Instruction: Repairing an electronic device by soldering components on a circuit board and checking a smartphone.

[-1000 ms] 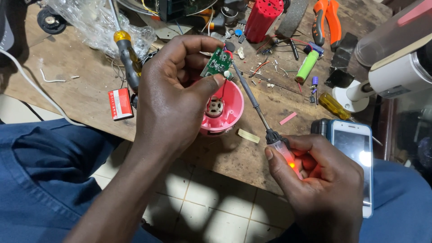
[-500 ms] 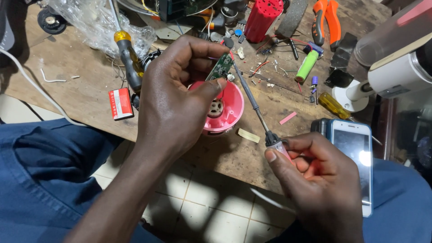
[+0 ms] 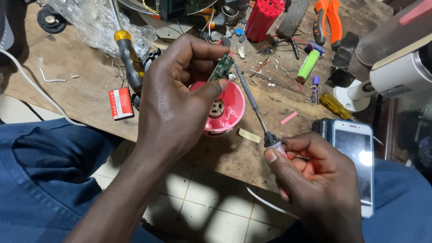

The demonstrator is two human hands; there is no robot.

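My left hand (image 3: 175, 96) pinches a small green circuit board (image 3: 221, 67) between thumb and fingers, just above a round pink plastic housing (image 3: 227, 112) that has a small motor in its middle. My right hand (image 3: 315, 180) grips the handle of a soldering iron (image 3: 252, 101). The iron's long metal shaft slants up and left, and its tip touches the board's upper right edge. The pink housing rests on the worn wooden workbench (image 3: 81, 85) near its front edge.
A white phone (image 3: 353, 164) lies by my right hand. A yellow-handled screwdriver (image 3: 128, 56) and a small red box (image 3: 120, 103) lie left. At the back are a red cylinder (image 3: 263, 18), orange pliers (image 3: 326, 18), a green battery (image 3: 308, 65), a plastic bag and a white lamp (image 3: 382, 72).
The red glow in the iron's handle under my right hand has gone. My left hand tilted the board slightly; the iron's tip stays against it.
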